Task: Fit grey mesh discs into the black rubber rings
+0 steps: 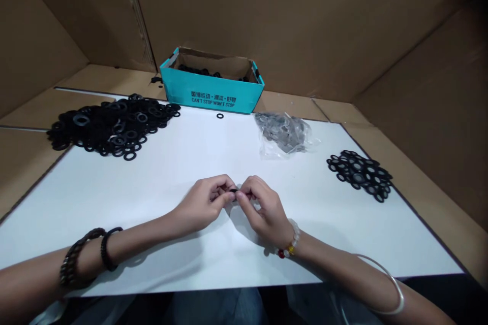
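Observation:
My left hand (204, 202) and my right hand (263, 208) meet over the middle of the white board (152, 193). Both pinch one small black ring (234, 191) between their fingertips, and most of it is hidden by the fingers. A big heap of black rings (110, 127) lies at the far left of the board. A smaller cluster of black rings (360, 175) lies at the right. A clear plastic bag of grey rings (284, 133) sits beyond my hands.
A teal cardboard box (211, 92) with black rings inside stands at the back of the board. One loose black ring (220, 116) lies just in front of it. Brown cardboard walls (305, 20) enclose the workspace on three sides.

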Action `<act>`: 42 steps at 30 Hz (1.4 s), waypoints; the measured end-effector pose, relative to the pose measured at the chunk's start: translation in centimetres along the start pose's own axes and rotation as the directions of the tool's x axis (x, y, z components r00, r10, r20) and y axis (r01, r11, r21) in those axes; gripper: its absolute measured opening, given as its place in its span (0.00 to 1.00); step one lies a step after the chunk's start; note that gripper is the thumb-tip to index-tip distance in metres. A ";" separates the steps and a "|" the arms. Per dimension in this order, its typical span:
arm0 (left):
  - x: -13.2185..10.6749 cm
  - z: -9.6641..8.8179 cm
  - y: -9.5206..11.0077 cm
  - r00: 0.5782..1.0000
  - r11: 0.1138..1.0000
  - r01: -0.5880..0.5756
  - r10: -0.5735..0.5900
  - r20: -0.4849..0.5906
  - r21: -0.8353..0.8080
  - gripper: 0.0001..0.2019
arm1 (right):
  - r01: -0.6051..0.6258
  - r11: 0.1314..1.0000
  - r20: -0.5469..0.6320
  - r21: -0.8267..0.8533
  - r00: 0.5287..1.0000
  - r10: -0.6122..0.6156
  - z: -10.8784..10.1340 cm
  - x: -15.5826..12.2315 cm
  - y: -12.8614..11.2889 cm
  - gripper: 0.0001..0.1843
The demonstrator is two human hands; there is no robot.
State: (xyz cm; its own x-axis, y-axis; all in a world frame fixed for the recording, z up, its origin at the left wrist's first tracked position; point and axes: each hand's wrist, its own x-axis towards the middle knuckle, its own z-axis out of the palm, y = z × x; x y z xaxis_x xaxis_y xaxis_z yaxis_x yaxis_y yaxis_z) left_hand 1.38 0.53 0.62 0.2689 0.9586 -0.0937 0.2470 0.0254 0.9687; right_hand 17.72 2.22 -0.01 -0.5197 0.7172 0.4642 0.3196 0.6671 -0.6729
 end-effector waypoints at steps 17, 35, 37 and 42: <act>0.4 -0.4 -0.1 0.996 0.950 0.092 -0.090 0.020 -0.298 0.04 | -0.171 0.984 0.151 0.051 0.975 0.162 -0.5 0.1 0.5 0.11; 0.5 -1.7 -0.2 0.989 0.877 0.144 -0.114 0.092 -0.458 0.07 | -0.154 0.959 0.268 0.239 0.960 0.087 -1.0 0.8 1.0 0.12; 0.6 -1.7 -0.3 0.987 0.874 0.157 -0.125 0.098 -0.460 0.07 | -0.140 0.959 0.274 0.248 0.959 0.069 -0.9 0.8 1.2 0.11; 0.6 -1.7 -0.4 0.985 0.882 0.173 -0.145 0.096 -0.438 0.08 | -0.119 0.981 0.232 0.155 0.969 0.081 -1.0 0.7 1.5 0.07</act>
State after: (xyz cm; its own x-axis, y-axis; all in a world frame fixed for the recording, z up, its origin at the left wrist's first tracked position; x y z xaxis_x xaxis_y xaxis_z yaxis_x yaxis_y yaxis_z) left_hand -0.17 1.60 0.54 0.3183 0.9130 -0.2552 -0.1430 0.3123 0.9392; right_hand 18.66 3.91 -0.15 -0.6615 0.7026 0.2623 0.2522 0.5378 -0.8044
